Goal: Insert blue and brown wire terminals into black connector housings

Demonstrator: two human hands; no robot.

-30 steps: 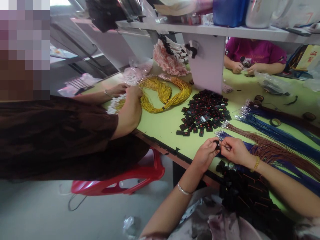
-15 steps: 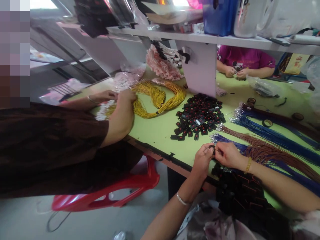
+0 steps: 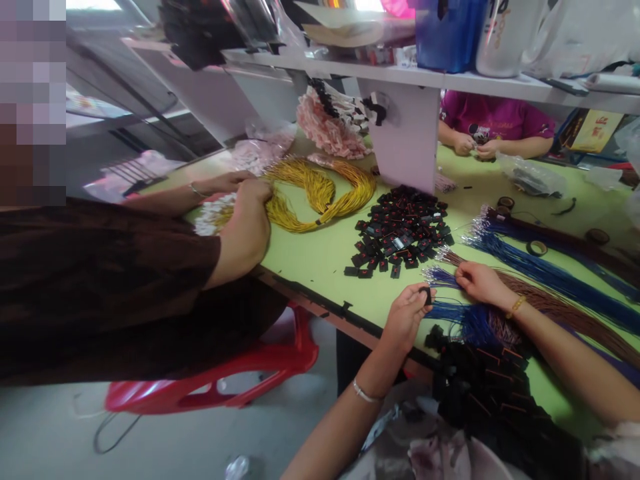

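Observation:
My left hand [image 3: 407, 312] pinches a small black connector [image 3: 427, 294] near the front edge of the green table [image 3: 320, 257]. My right hand [image 3: 477, 281] rests a little to the right, its fingers closed on the tips of the purple wires [image 3: 443, 277]. Blue wires [image 3: 463, 317] hang from the connector toward a heap of finished black pieces [image 3: 480, 387] in front of me. A pile of loose black connectors [image 3: 400, 230] lies just beyond my hands.
A person in a dark brown top [image 3: 100, 293] sits at my left, handling yellow wires [image 3: 320, 193]. Another person in magenta [image 3: 493, 123] works across the table. Brown wires [image 3: 560, 310] and blue wire bundles [image 3: 545, 270] lie at right. A white shelf post [image 3: 407, 143] stands mid-table.
My hands have come apart: the right one left the connector and moved right to the purple wire tips. The left one still holds the black connector.

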